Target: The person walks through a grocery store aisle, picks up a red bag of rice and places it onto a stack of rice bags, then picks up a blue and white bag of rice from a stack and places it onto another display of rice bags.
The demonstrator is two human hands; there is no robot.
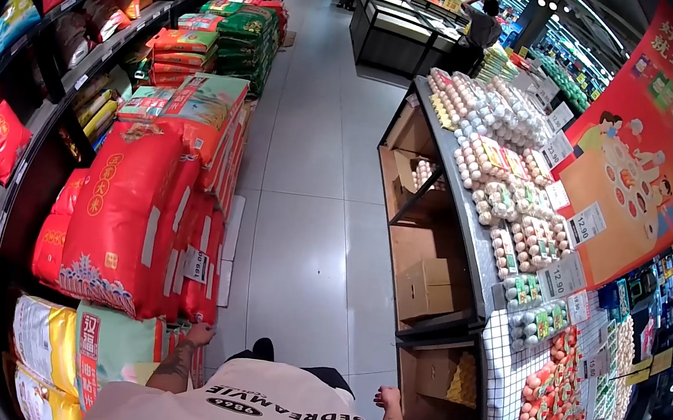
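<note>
My left hand (199, 334) hangs low beside the stacked rice bags, its fingers loosely curled and nothing visible in them. Nearest to it are a large red rice bag (121, 221) and a pale green bag (114, 342); whether the hand touches them I cannot tell. On the other side, my right hand (387, 396) is held near my hip with its fingers curled in and no object showing. It is close to the open lower shelf (426, 372) of the egg stand, apart from it.
A tiled aisle (303, 206) runs ahead. Egg cartons (494, 158) cover the stand's top (467, 243) on the right; a cardboard box (432, 289) sits below. Shelves with bags (5, 140) line the left. Farther off, a person (483, 31) stands by a display counter (391, 36).
</note>
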